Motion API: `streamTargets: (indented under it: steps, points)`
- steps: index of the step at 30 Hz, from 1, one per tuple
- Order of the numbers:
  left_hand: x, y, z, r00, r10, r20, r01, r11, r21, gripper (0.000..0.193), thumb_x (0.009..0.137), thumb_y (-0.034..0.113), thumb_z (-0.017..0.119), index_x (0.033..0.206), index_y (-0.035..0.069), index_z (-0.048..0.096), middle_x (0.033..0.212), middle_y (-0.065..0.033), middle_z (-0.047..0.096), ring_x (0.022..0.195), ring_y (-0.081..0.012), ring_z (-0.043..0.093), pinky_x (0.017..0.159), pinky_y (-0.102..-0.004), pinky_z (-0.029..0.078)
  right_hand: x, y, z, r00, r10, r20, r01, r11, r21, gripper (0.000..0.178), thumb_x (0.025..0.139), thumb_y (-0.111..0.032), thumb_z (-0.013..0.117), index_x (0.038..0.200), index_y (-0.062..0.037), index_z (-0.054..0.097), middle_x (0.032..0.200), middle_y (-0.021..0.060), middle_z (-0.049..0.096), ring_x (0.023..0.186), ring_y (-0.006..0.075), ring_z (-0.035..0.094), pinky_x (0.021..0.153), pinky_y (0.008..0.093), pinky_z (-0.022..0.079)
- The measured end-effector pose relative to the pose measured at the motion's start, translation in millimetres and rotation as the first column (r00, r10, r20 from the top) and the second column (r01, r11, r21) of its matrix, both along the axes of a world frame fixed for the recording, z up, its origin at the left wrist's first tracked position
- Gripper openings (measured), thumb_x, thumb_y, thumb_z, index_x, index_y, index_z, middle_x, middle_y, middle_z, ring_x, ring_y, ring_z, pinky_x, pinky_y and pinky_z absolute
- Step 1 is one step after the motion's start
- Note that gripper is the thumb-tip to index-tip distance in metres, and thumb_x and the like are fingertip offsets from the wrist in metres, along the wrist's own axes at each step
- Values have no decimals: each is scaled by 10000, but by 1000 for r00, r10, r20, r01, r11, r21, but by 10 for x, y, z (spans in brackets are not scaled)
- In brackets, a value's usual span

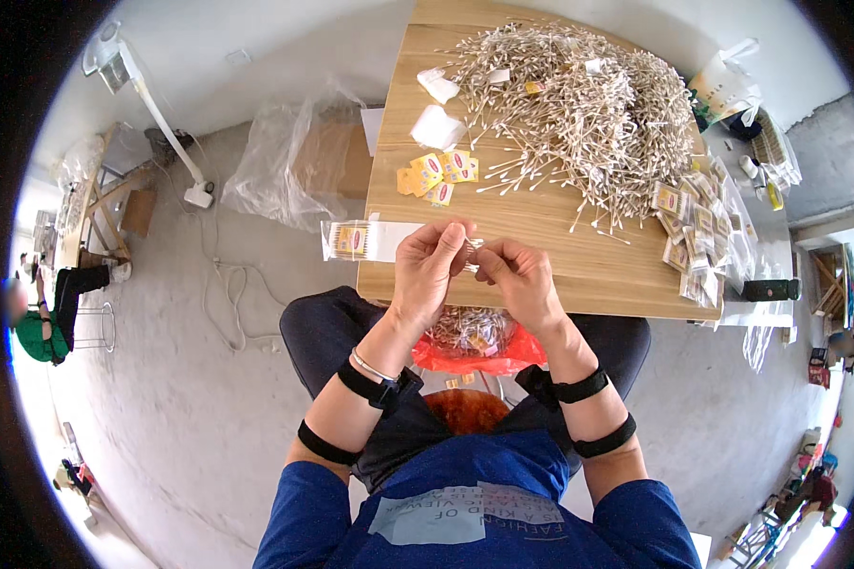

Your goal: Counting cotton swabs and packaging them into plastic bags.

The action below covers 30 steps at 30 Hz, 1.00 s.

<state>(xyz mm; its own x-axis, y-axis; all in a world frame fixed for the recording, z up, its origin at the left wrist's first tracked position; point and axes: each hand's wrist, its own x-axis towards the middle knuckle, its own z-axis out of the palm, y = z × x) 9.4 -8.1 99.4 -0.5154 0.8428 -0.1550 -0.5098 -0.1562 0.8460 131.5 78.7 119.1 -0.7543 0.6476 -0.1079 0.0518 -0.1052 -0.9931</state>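
Observation:
My left hand (429,264) and my right hand (524,277) meet over the table's near edge, fingers closed on a small bunch of cotton swabs (473,248). White swab tips show between the fingertips; the rest is hidden. Just left of my left hand lies a clear plastic sleeve (351,240) with swabs and a yellow card inside, and a white strip (394,239) beside it. Several yellow cards (436,174) sit farther back. A large heap of loose cotton swabs (579,104) covers the back of the wooden table (531,223).
Packed swab sleeves (697,228) are piled at the table's right. Between my knees an open red bag (489,360) holds more swabs. Clear plastic bags (285,166) and a cardboard box lie on the floor to the left. A person in green (43,332) sits far left.

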Motion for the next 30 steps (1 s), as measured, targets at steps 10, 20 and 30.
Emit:
streamTargets:
  steps: [10,20,30]
  points:
    - [85,-169,-386,882,-36,-471,-118,949,-292,180,904,169,643,905,-10,658,664,-21,582,608,-104,537,574,-226,431,46,109,-371,984,-3,178,-42,968,247,102,886,-88,619,852,0,659,723,76,641,633,137,592,591,267,485]
    - [-255,-110,-688,370,61,-927,-413,904,-106,301,860,-3,575,1160,-12,549,1159,-188,573,1065,-347,549,917,-389,453,-411,413,-915,937,-219,271,-116,537,836,64,779,-158,683,817,-113,708,873,62,579,922,290,528,820,386,451]
    - [-207,39,-743,128,-173,-977,-234,952,-199,362,838,106,636,1182,18,562,1227,-136,551,1196,-334,475,1023,-431,385,-283,958,-1001,878,-426,219,29,505,863,195,789,-84,655,983,-68,664,1023,93,561,986,321,509,844,422,442]
